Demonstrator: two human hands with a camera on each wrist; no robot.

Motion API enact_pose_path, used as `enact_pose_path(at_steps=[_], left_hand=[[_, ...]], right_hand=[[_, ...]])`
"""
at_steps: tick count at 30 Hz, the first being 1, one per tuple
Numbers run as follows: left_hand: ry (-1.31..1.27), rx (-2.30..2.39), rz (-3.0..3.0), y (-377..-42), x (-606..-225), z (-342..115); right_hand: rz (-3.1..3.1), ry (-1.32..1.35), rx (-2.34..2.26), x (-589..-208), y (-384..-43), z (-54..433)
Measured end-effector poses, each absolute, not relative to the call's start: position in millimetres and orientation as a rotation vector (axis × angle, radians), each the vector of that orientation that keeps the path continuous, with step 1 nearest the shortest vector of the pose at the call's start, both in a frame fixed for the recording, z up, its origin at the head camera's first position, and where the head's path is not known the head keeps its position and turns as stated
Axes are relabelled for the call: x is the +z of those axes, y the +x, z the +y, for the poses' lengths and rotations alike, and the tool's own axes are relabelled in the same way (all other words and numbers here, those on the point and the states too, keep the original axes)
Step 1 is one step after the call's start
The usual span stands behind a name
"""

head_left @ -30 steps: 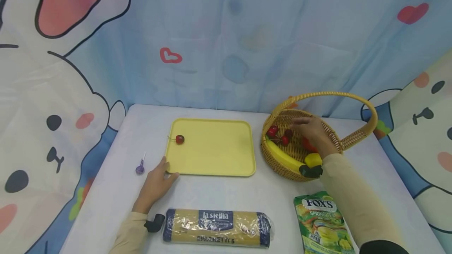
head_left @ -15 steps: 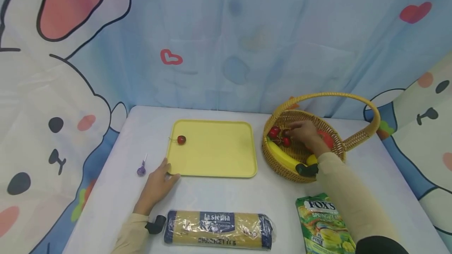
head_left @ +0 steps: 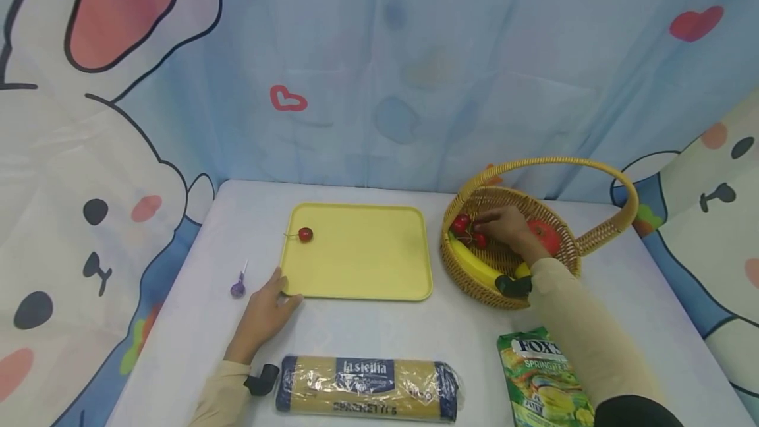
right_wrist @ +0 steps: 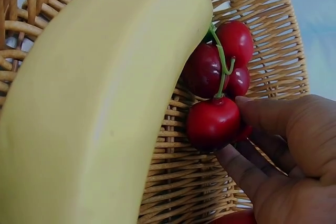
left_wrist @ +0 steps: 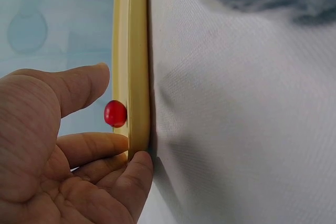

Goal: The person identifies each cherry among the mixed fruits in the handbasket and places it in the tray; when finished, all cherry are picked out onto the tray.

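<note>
My left hand rests at the near left corner of the yellow tray; in the left wrist view its fingertips touch the rim while the thumb stands apart. One red cherry with a stem lies near the tray's left side. At the right, my right hand reaches into the wicker basket. The right wrist view has its fingertips pinching a red cherry among several other cherries. Beside them lies a banana. A red tomato-like fruit sits behind the hand.
A wrapped spaghetti pack lies in front of the tray. The green Fox's candy bag is under the right forearm's side. A purple lollipop lies left of the tray. The basket's tall handle arches over its back.
My right hand has moved left and lower inside the basket, onto the cherries, uncovering the red tomato-like fruit. The left hand stays at the tray corner.
</note>
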State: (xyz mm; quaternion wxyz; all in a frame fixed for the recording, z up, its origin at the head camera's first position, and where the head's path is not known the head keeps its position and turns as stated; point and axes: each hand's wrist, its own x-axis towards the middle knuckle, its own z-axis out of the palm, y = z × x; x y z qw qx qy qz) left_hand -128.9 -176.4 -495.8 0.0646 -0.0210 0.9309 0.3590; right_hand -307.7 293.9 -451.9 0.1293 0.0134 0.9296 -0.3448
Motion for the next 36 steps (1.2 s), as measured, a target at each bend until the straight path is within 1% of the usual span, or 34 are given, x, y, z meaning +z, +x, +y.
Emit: enact_pose_path(at_steps=[10, 14, 20, 28, 36], left_hand=[[-0.058, 1.106, 2.800, -130.1, -499.0, -177.1], [-0.055, 1.108, 2.804, -130.1, -499.6, -177.1], [-0.050, 1.109, 2.805, -129.8, -497.9, -178.1], [-0.039, 1.104, 2.816, -128.0, -496.8, -179.7], [-0.022, 1.100, 2.834, -128.4, -497.3, -180.4]], right_hand=[[2.723, 0.017, -1.066, -452.7, -303.1, 298.6], [2.699, 0.038, -1.138, -442.6, -296.2, 298.7], [2.739, -0.017, -1.119, -420.7, -284.1, 294.6], [2.809, -0.180, -1.077, -393.6, -250.9, 280.4], [2.832, -0.308, -1.088, -377.7, -216.5, 264.9]])
